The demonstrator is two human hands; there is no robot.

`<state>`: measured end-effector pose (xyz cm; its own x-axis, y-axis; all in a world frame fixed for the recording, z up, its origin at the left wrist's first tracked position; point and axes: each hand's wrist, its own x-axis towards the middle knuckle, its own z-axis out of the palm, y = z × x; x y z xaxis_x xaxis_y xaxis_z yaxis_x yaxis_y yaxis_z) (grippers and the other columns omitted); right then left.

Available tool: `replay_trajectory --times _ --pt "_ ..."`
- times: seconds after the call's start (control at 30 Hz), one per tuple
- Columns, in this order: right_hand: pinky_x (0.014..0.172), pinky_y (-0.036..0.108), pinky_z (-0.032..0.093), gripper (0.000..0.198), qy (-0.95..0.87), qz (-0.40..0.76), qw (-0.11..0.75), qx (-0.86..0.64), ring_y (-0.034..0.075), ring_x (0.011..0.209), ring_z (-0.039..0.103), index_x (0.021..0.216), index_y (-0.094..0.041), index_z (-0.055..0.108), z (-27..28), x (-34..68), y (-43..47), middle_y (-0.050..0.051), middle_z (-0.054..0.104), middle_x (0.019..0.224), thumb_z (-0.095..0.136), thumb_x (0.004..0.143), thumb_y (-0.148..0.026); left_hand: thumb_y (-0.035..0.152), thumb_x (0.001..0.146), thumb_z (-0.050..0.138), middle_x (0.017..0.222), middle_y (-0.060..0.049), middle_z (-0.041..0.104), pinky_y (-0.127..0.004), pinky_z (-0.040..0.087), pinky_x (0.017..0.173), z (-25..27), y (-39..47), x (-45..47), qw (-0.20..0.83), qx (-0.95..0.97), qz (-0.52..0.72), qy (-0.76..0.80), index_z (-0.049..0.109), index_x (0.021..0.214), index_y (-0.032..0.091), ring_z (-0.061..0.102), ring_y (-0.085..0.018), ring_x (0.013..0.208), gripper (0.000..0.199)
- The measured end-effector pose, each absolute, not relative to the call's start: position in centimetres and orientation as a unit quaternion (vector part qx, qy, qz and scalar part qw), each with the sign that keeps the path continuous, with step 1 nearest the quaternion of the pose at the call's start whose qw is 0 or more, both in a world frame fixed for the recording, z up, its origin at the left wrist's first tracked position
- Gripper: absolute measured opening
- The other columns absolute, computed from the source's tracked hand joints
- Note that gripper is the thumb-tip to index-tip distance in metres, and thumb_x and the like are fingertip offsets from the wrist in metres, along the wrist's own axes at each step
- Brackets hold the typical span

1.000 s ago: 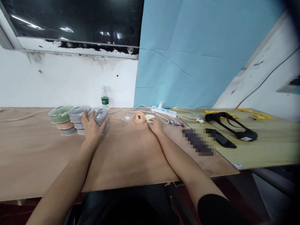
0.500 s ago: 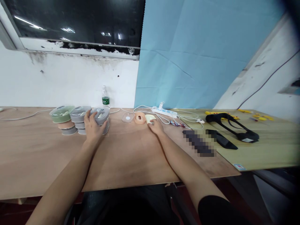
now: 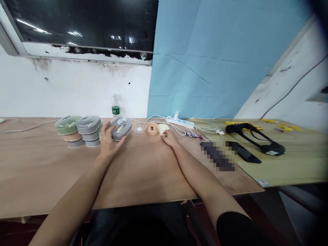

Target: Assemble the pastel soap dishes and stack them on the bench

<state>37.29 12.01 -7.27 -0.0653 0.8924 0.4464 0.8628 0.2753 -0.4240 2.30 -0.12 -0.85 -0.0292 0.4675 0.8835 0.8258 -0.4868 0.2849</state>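
Observation:
My left hand (image 3: 109,141) is wrapped round the near left side of a grey round container with a clear lid (image 3: 123,129), held raised beside the stacks. At the centre, my right hand (image 3: 170,138) pinches the near edge of a small cream-coloured dish-like piece (image 3: 161,128). Touching that piece on its left is an orange piece (image 3: 151,131) with a dark slot in it. A flat clear disc (image 3: 139,129) with a white centre lies further left. Containers stand stacked left of my left hand: a green-topped stack (image 3: 67,127) and a grey stack (image 3: 88,127).
A plastic bottle (image 3: 115,108) stands by the wall. Behind my right hand are a white power strip (image 3: 183,122) and loose cables (image 3: 205,127). A black headset-like frame (image 3: 269,149) and yellow pieces (image 3: 287,127) lie at the right. The table's front edge is near me.
My left hand has moved right with the grey container, taking it off its place at the right end of the stacks. My right hand has stayed at the cream piece.

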Motion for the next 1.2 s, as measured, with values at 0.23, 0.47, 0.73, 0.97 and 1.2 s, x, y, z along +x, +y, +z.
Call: replay_trajectory --times 0.23,0.47,0.73,0.97,1.2 --pt "0.083 0.03 0.043 0.015 -0.735 0.017 0.308 -0.604 0.019 0.092 0.056 0.085 -0.017 0.063 -7.0 37.1 12.2 0.007 0.062 0.094 0.06 0.072 -0.021 0.043 0.075 0.069 0.14 -0.018 0.04 -0.049 0.037 0.107 -2.9 0.0 5.2 0.12 -0.786 -0.446 -0.411 0.047 0.126 0.019 0.041 -0.033 0.131 0.061" --pt "0.087 0.031 0.042 0.016 -0.753 -0.002 0.306 -0.582 0.02 0.096 0.056 0.088 -0.018 0.063 -6.9 37.0 12.0 0.007 0.062 0.097 0.062 0.075 -0.026 0.047 0.078 0.065 0.14 -0.017 0.041 -0.047 0.039 0.107 -3.9 1.7 5.4 0.054 -0.869 -0.354 -0.341 0.049 0.126 0.02 0.041 -0.032 0.131 0.058" --pt "0.088 0.034 0.043 0.014 -0.745 -0.005 0.32 -0.585 0.022 0.098 0.057 0.087 -0.02 0.065 -7.4 37.4 12.6 0.007 0.063 0.099 0.063 0.077 -0.029 0.044 0.076 0.068 0.144 -0.016 0.035 -0.047 0.041 0.107 -4.5 2.7 4.5 -0.103 -0.833 -0.349 -0.417 0.039 0.136 0.022 0.042 -0.032 0.132 0.071" --pt "0.095 0.04 0.042 0.02 -0.733 0.003 0.35 -0.583 0.025 0.105 0.057 0.091 -0.02 0.064 -7.1 37.6 12.1 0.01 0.062 0.106 0.06 0.079 -0.035 0.039 0.077 0.068 0.153 -0.011 0.024 -0.045 0.04 0.108 -4.1 3.0 4.3 -0.22 -0.841 -0.278 -0.409 0.04 0.139 0.026 0.036 -0.031 0.136 0.07" --pt "0.098 0.043 0.042 0.02 -0.706 0.034 0.377 -0.599 0.025 0.107 0.058 0.086 -0.02 0.066 -7.4 37.8 12.4 0.011 0.061 0.111 0.06 0.079 -0.037 0.045 0.081 0.063 0.153 -0.012 0.024 -0.046 0.034 0.11 -3.9 2.8 4.0 -0.281 -0.816 -0.273 -0.425 0.039 0.139 0.026 0.032 -0.03 0.139 0.065"
